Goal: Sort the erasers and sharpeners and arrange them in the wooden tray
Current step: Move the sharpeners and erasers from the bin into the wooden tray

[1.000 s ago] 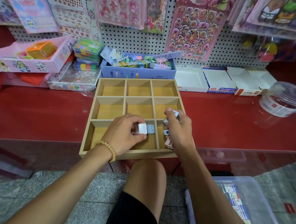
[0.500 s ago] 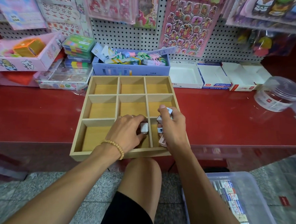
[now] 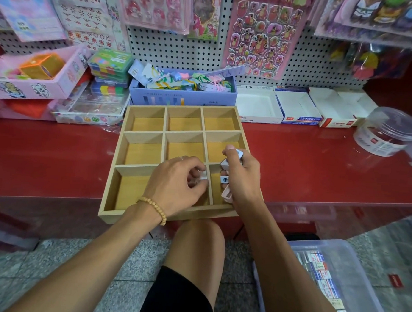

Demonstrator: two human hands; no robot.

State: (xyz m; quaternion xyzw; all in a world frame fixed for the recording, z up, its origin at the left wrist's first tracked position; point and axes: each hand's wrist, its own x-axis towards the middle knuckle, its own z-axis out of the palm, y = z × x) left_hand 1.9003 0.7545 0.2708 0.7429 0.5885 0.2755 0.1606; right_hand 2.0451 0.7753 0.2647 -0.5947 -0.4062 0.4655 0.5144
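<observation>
Resting on the red counter (image 3: 56, 162), the wooden tray (image 3: 139, 131) has nine compartments in three rows of three, its near edge overhanging the counter's front. All three far compartments and the middle row's left and centre ones show only bare wood; the near left one shows bare wood where the arm does not cover it.

The left hand (image 3: 174, 185) is curled over the near middle compartment, fingertips pinching a small white sharpener (image 3: 203, 175) just beside the divider to the near right compartment. What else lies under that hand cannot be told. A bead bracelet (image 3: 154, 208) circles its wrist.

The right hand (image 3: 243, 179) hovers over the tray's right side, fingers closed round a clutch of small sharpeners (image 3: 224, 179): a white one at the top by the thumb, a white one with a dark hole lower, a pale pink one at the bottom.

Behind the tray stands a blue box (image 3: 182, 96) heaped with pastel carded items. To its right sit three shallow white cartons (image 3: 296, 105), their insides bare. A clear tub (image 3: 385, 134) lies tilted at the far right of the counter. On the left, a pink box (image 3: 37, 85) holds an orange container, with stacked clear cases (image 3: 109, 67) of coloured pieces beside it.

On the floor at lower right, a clear bin (image 3: 351, 270) holds rows of small packaged erasers (image 3: 320, 274). Sticker sheets hang on the pegboard (image 3: 172, 46) above.
</observation>
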